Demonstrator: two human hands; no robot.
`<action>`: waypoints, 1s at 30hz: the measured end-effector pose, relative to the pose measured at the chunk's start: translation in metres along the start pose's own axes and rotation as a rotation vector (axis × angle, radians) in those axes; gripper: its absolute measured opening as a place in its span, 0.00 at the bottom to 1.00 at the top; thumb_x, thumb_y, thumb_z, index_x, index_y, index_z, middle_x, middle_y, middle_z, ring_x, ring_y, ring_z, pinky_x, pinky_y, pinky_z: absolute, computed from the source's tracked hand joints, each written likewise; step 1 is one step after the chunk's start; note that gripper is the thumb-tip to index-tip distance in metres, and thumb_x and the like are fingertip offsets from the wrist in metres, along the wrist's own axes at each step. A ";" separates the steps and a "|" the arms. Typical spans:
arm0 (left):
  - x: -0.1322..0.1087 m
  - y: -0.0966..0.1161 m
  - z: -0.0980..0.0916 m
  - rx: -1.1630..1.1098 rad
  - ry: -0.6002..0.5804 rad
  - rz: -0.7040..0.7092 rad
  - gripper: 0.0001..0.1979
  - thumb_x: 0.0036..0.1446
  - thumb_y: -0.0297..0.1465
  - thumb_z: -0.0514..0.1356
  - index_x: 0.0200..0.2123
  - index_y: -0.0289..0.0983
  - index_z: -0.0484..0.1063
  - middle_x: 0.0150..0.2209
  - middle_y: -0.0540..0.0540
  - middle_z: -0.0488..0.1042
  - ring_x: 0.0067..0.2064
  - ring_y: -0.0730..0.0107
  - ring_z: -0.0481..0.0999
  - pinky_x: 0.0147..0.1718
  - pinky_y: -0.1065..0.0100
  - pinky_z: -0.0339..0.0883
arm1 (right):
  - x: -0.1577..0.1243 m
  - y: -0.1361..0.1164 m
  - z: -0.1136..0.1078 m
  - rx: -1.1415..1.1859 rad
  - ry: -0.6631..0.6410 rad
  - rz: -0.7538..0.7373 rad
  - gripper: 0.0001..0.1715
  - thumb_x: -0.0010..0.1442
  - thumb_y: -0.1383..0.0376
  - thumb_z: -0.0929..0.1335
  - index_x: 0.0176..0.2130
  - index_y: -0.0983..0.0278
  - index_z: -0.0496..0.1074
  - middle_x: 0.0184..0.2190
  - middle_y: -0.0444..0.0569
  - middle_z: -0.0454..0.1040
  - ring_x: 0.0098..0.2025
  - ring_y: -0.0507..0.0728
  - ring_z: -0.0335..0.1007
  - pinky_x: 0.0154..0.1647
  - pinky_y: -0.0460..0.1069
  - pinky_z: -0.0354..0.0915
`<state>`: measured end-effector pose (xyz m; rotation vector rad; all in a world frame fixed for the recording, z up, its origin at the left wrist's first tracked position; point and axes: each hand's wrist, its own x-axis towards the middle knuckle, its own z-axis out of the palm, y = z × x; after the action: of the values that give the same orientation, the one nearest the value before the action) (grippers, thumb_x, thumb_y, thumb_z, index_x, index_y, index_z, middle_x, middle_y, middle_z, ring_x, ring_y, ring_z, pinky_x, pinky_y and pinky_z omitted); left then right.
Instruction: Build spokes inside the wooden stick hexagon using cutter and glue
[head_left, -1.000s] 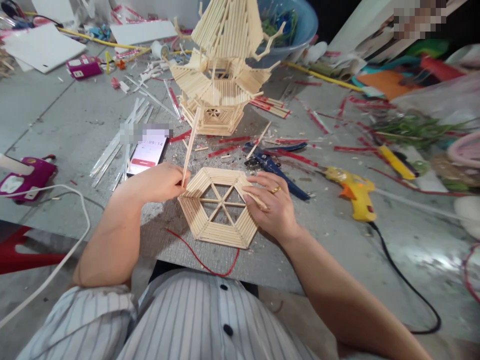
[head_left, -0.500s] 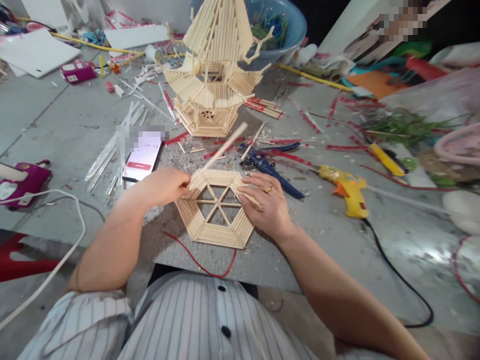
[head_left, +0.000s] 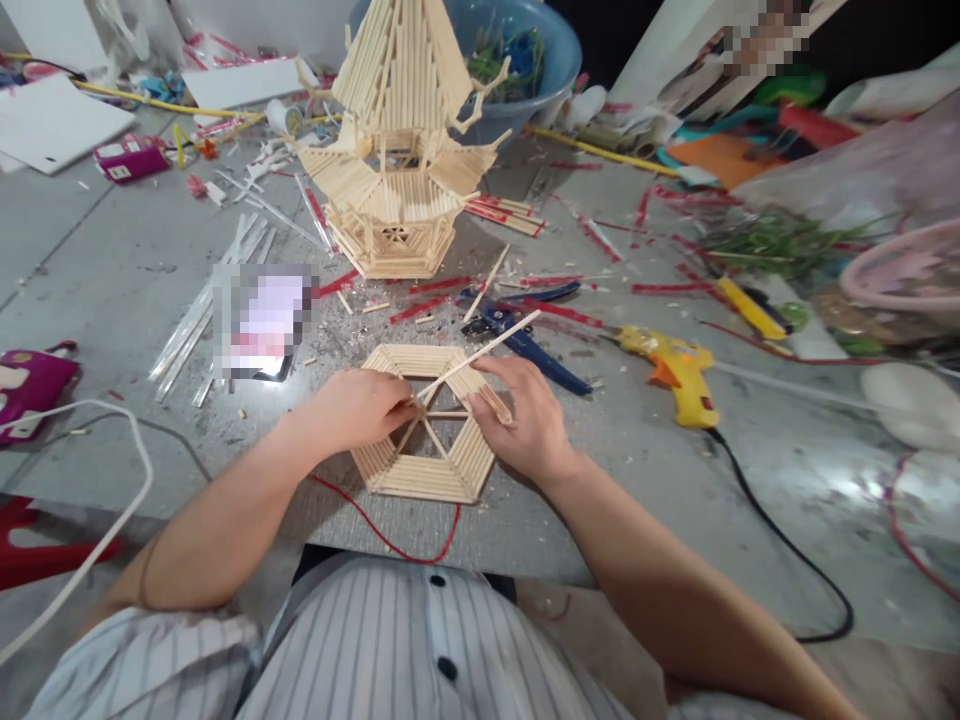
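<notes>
A hexagonal frame of thin wooden sticks (head_left: 424, 478), with spokes crossing its open middle, lies flat near the table's front edge. My left hand (head_left: 367, 405) reaches over its left part and pinches one end of a long thin wooden stick (head_left: 491, 345). That stick slants up to the right across the frame's upper right side. My right hand (head_left: 529, 415) grips the frame's right side, thumb bent inward, beside a short piece of stick (head_left: 496, 403). Its fingertips are partly hidden.
Behind stands a tiered wooden stick model (head_left: 401, 190), with a blue basin (head_left: 555, 75) beyond. Blue pliers (head_left: 536, 350) and a yellow glue gun (head_left: 679, 370) lie to the right. A phone (head_left: 266, 325) and clear strips (head_left: 206, 300) lie left. A red cord (head_left: 375, 527) runs in front.
My left hand has moved right, over the frame's opening. The stick it holds has swung from beyond the frame to across its upper right side. My right hand stays at the frame's right side.
</notes>
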<state>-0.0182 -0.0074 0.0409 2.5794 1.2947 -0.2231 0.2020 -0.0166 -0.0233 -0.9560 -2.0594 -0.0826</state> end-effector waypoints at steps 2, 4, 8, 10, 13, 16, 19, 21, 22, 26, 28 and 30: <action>0.001 0.002 0.001 0.008 -0.013 0.012 0.17 0.64 0.36 0.48 0.35 0.36 0.74 0.35 0.44 0.80 0.38 0.63 0.79 0.30 0.67 0.61 | -0.001 0.000 -0.001 0.011 0.029 0.022 0.23 0.61 0.66 0.65 0.56 0.62 0.61 0.42 0.52 0.76 0.42 0.59 0.73 0.44 0.55 0.69; 0.001 0.003 0.003 -0.001 -0.012 0.028 0.17 0.64 0.36 0.48 0.35 0.36 0.74 0.35 0.44 0.80 0.38 0.63 0.79 0.31 0.67 0.62 | -0.001 0.001 -0.001 -0.001 0.027 0.003 0.24 0.61 0.68 0.64 0.57 0.62 0.61 0.42 0.52 0.77 0.41 0.58 0.73 0.46 0.55 0.68; 0.001 0.004 0.009 -0.037 0.022 0.074 0.17 0.65 0.36 0.49 0.36 0.36 0.76 0.35 0.44 0.80 0.40 0.64 0.79 0.34 0.68 0.65 | 0.000 0.003 0.000 -0.049 -0.037 -0.048 0.17 0.62 0.70 0.64 0.51 0.64 0.66 0.37 0.50 0.79 0.36 0.56 0.73 0.46 0.54 0.67; 0.001 0.004 0.012 -0.042 0.030 0.082 0.17 0.65 0.36 0.49 0.37 0.36 0.76 0.35 0.44 0.80 0.40 0.63 0.79 0.36 0.67 0.66 | 0.000 0.003 0.001 -0.052 -0.049 -0.042 0.14 0.62 0.70 0.64 0.48 0.63 0.68 0.35 0.48 0.79 0.36 0.56 0.74 0.44 0.53 0.66; 0.002 0.004 0.014 -0.047 0.023 0.057 0.16 0.65 0.36 0.50 0.37 0.35 0.75 0.36 0.44 0.80 0.41 0.62 0.80 0.36 0.66 0.67 | 0.000 0.003 0.001 -0.060 -0.054 -0.018 0.13 0.63 0.68 0.63 0.48 0.62 0.69 0.35 0.47 0.79 0.37 0.57 0.74 0.44 0.54 0.66; 0.003 0.004 0.015 -0.085 0.019 -0.003 0.15 0.65 0.36 0.50 0.39 0.36 0.74 0.36 0.44 0.81 0.40 0.62 0.80 0.35 0.67 0.66 | -0.002 0.005 0.000 -0.049 -0.045 0.006 0.20 0.63 0.67 0.63 0.55 0.60 0.66 0.37 0.48 0.79 0.39 0.58 0.74 0.45 0.56 0.67; 0.004 0.003 0.015 -0.158 0.040 -0.056 0.14 0.65 0.33 0.49 0.44 0.35 0.73 0.38 0.42 0.81 0.39 0.63 0.80 0.35 0.67 0.66 | -0.005 0.011 -0.001 0.014 0.011 0.096 0.37 0.62 0.67 0.63 0.67 0.58 0.49 0.44 0.50 0.77 0.43 0.59 0.73 0.48 0.58 0.67; 0.005 0.002 0.015 -0.209 0.057 -0.071 0.14 0.65 0.31 0.49 0.47 0.35 0.71 0.39 0.42 0.81 0.40 0.63 0.80 0.36 0.67 0.66 | -0.006 0.019 -0.001 0.043 0.070 0.206 0.43 0.62 0.66 0.63 0.69 0.58 0.40 0.46 0.52 0.76 0.44 0.59 0.73 0.49 0.58 0.67; 0.005 0.002 0.014 -0.224 0.059 -0.070 0.14 0.65 0.31 0.50 0.48 0.35 0.71 0.40 0.42 0.81 0.40 0.64 0.80 0.36 0.67 0.66 | -0.006 0.023 -0.002 0.031 0.084 0.267 0.42 0.61 0.66 0.63 0.69 0.59 0.41 0.46 0.52 0.76 0.44 0.59 0.72 0.50 0.59 0.67; 0.004 0.001 0.014 -0.221 0.057 -0.041 0.14 0.65 0.31 0.51 0.46 0.33 0.72 0.37 0.41 0.81 0.39 0.65 0.79 0.34 0.68 0.64 | -0.005 0.041 -0.003 -0.170 -0.024 0.501 0.29 0.58 0.65 0.63 0.58 0.64 0.63 0.50 0.57 0.73 0.53 0.63 0.67 0.56 0.63 0.61; 0.004 0.001 0.014 -0.226 0.058 -0.026 0.14 0.65 0.31 0.50 0.46 0.33 0.72 0.37 0.42 0.80 0.38 0.66 0.79 0.34 0.68 0.63 | -0.003 0.046 -0.004 -0.281 -0.138 0.641 0.27 0.56 0.65 0.64 0.55 0.66 0.67 0.54 0.60 0.71 0.57 0.68 0.63 0.57 0.65 0.58; 0.004 0.001 0.015 -0.237 0.060 -0.018 0.14 0.66 0.32 0.50 0.45 0.33 0.72 0.36 0.42 0.80 0.38 0.65 0.78 0.34 0.67 0.63 | -0.001 0.049 -0.005 -0.363 -0.257 0.757 0.28 0.55 0.65 0.65 0.55 0.67 0.69 0.55 0.62 0.70 0.57 0.71 0.62 0.55 0.67 0.58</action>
<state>-0.0160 -0.0093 0.0257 2.3918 1.2809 0.0056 0.2381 0.0158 -0.0336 -2.0005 -1.7966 0.0755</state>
